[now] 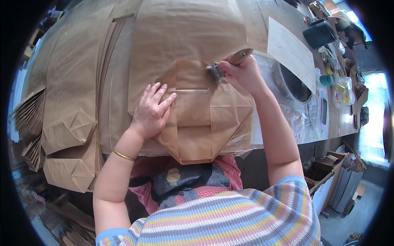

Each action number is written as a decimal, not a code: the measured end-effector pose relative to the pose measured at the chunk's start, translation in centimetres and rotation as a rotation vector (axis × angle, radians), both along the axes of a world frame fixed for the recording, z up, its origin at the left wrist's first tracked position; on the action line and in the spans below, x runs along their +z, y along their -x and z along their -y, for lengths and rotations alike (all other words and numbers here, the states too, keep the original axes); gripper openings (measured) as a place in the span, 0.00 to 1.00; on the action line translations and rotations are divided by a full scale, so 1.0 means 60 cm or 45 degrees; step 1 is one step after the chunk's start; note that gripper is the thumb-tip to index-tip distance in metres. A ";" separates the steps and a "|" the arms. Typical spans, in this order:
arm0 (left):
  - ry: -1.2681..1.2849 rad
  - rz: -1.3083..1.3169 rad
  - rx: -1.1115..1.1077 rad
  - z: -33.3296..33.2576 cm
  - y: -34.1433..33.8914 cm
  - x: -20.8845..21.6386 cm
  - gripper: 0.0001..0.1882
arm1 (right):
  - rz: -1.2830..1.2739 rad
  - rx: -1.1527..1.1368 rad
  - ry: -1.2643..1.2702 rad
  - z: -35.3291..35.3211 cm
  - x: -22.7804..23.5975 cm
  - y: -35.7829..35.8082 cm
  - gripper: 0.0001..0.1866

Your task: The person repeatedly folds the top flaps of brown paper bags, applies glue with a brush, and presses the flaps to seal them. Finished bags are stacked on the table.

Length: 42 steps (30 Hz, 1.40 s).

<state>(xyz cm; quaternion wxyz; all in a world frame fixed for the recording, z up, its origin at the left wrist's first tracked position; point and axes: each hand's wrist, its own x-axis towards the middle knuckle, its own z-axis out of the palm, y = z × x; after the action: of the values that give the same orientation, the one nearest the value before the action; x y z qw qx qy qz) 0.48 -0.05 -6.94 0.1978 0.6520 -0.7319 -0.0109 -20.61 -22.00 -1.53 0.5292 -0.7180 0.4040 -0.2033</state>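
Observation:
A large brown paper bag (pixel 193 108) lies flat in front of me, its bottom end folded open into a many-sided shape near the table's front edge. My left hand (pixel 152 107) rests flat on the left side of that folded bottom, fingers spread. In my right hand (pixel 242 71) is a brush (pixel 236 57) with a wooden handle, gripped with fingers wrapped round it. Its dark, whitish-smeared bristles touch or nearly touch the upper right flap of the bag bottom; which, I cannot tell. Darker, damp-looking patches show along the upper flaps.
Stacked brown paper bags (pixel 69 123) lie at the left, beside fanned folded paper (pixel 30 123). Right of my forearm, a dark oval basin (pixel 293 82) sits partly under a pale board (pixel 291 53). Farther right are a black container (pixel 319 34), a tape roll (pixel 327 80) and plastic bags (pixel 344 91).

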 end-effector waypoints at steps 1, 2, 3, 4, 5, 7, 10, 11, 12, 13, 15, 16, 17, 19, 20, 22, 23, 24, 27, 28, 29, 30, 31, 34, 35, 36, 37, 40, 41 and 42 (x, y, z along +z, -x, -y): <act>0.023 -0.002 0.001 -0.004 -0.002 -0.001 0.20 | 0.001 -0.002 0.042 0.004 -0.001 -0.008 0.07; 0.058 -0.007 0.003 -0.003 -0.004 -0.003 0.20 | 0.000 -0.004 0.097 0.011 -0.002 -0.017 0.07; 0.077 -0.121 0.053 -0.003 -0.003 -0.004 0.20 | -0.001 -0.005 0.152 0.018 -0.002 -0.024 0.07; 0.097 -0.236 0.102 -0.004 0.001 -0.005 0.19 | 0.106 -0.027 0.210 0.015 -0.005 -0.026 0.07; 0.113 -0.352 0.158 -0.003 0.003 -0.009 0.19 | 0.213 -0.041 0.263 0.004 -0.011 -0.024 0.07; 0.160 -0.358 0.136 -0.002 -0.004 -0.010 0.16 | 0.375 -0.024 0.183 -0.034 -0.005 -0.038 0.07; 0.136 -0.411 0.109 -0.004 0.001 0.001 0.15 | 0.454 0.059 -0.279 -0.113 0.007 -0.093 0.08; 0.142 -0.385 0.110 -0.006 0.000 0.003 0.14 | 0.217 0.173 0.013 -0.114 -0.012 -0.112 0.09; 0.153 -0.362 0.105 -0.006 -0.002 0.002 0.14 | 0.154 0.068 -0.117 -0.110 -0.011 -0.127 0.09; 0.164 -0.338 0.099 -0.007 -0.003 0.001 0.14 | 0.092 -0.038 -0.247 -0.107 -0.010 -0.140 0.10; 0.166 -0.344 0.111 -0.005 -0.002 0.003 0.13 | -0.097 0.024 -0.066 -0.085 0.001 -0.151 0.10; 0.157 -0.345 0.117 -0.007 -0.002 0.003 0.13 | -0.191 0.049 0.027 -0.080 0.008 -0.150 0.10; 0.161 -0.348 0.121 -0.002 -0.003 0.002 0.13 | -0.145 0.019 0.194 -0.077 0.016 -0.144 0.09; 0.175 -0.338 0.108 0.000 -0.007 0.005 0.12 | -0.053 -0.055 0.530 -0.083 0.031 -0.118 0.08; 0.179 -0.334 0.091 0.006 -0.004 0.003 0.12 | 0.295 -0.116 0.226 -0.086 0.034 -0.084 0.09; 0.227 -0.322 0.078 0.011 0.005 -0.006 0.12 | 0.387 -0.038 0.417 -0.103 0.051 0.001 0.12; 0.211 -0.317 0.079 0.010 0.008 -0.006 0.12 | 0.265 0.042 0.548 -0.120 0.058 0.050 0.14; 0.202 -0.327 0.072 0.010 0.010 -0.005 0.12 | 0.120 0.118 0.682 -0.137 0.066 0.101 0.15; 0.169 -0.242 0.115 -0.003 0.002 -0.006 0.12 | -0.292 -0.041 1.124 -0.119 0.069 0.243 0.20; 0.182 -0.237 0.107 -0.002 0.007 -0.008 0.12 | -0.433 -0.148 1.278 -0.113 0.067 0.295 0.22; 0.177 -0.250 0.116 -0.004 0.006 -0.013 0.13 | -0.580 -0.165 1.356 -0.104 0.066 0.342 0.24; 0.159 -0.290 0.109 0.001 0.012 -0.015 0.12 | -0.655 -0.047 1.408 -0.098 0.054 0.394 0.23; 0.132 -0.307 0.119 0.000 0.014 -0.014 0.12 | -0.700 0.081 1.447 -0.095 0.044 0.430 0.21; 0.054 -0.207 0.118 -0.002 0.002 0.002 0.09 | -0.931 0.278 1.511 -0.111 0.055 0.427 0.18; -0.101 -0.268 0.132 0.007 0.009 0.029 0.07 | -0.911 0.254 1.517 -0.124 0.061 0.407 0.17; -0.126 -0.209 0.093 0.016 -0.011 0.031 0.07 | -0.719 0.253 1.252 -0.131 0.063 0.371 0.16; -0.178 -0.286 0.116 0.030 -0.025 0.031 0.07 | -0.549 0.260 0.986 -0.140 0.056 0.331 0.15; -0.322 -0.598 0.425 0.088 -0.044 0.050 0.16 | -0.203 0.194 0.715 -0.120 -0.013 0.180 0.18; -0.555 -0.842 0.562 0.105 -0.048 0.067 0.17 | -0.147 0.055 0.743 -0.098 -0.057 0.150 0.19; -0.694 -0.874 0.537 0.108 -0.066 0.078 0.15 | -0.328 0.101 0.533 -0.067 -0.052 0.118 0.18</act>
<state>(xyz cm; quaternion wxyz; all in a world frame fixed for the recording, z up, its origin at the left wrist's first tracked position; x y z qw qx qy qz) 4.41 -6.51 -2.24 0.2478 0.7729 -0.4468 -0.3762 -27.68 -18.00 -4.66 0.3207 -0.8472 0.3887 -0.1682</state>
